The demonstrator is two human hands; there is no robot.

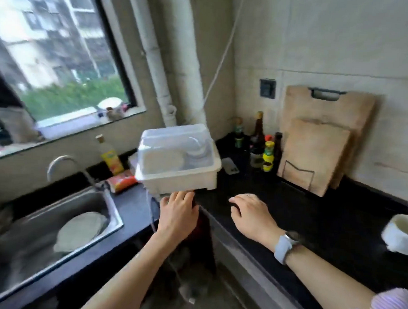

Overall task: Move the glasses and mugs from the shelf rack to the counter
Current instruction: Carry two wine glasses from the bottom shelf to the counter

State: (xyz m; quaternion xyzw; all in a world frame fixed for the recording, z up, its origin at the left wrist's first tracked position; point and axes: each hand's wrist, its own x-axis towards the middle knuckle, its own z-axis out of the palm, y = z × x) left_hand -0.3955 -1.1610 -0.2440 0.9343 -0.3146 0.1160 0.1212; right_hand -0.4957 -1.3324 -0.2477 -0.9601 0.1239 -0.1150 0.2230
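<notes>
My left hand (pixel 178 215) reaches to the counter corner just below a white lidded dish box (pixel 178 174). Its fingers lie over the top of a dark reddish object (pixel 203 226) that drops into the gap between the two counters. Blur hides whether the hand grips it. My right hand (pixel 250 216), with a watch on the wrist, rests palm down on the black counter (pixel 312 219), and I see nothing under it. A white mug (pixel 399 235) stands on that counter at the far right. No glass shows clearly.
A steel sink (pixel 54 236) with a plate in it and a tap lies to the left. Several sauce bottles (pixel 260 147) and two wooden cutting boards (pixel 320 147) stand against the back wall. A thin cord (pixel 170 265) hangs into the gap.
</notes>
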